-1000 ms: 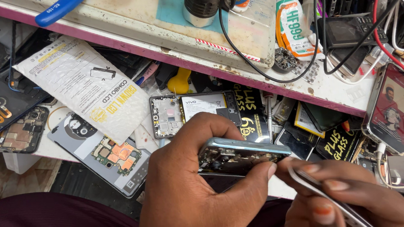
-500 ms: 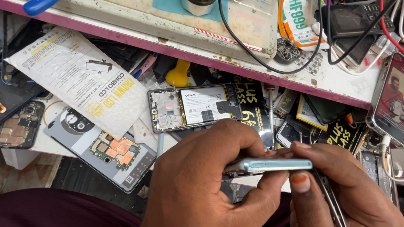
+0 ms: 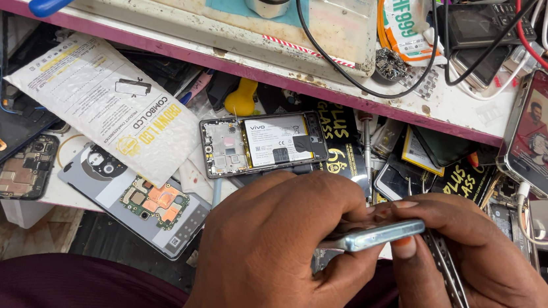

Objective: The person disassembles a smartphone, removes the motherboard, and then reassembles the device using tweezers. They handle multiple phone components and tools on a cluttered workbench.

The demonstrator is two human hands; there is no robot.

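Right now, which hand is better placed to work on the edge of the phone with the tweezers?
The right hand. It holds the metal tweezers and its thumb touches the end of the phone. The left hand is wrapped around the phone and steadies it.

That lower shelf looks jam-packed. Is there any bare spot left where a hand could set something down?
Hardly. The lower shelf is covered edge to edge: a white packet, an opened phone, loose phone backs and black packets. The upper bench has only a thin bare strip between the work mat and its purple edge. The left hand and right hand hold a phone over the lap.
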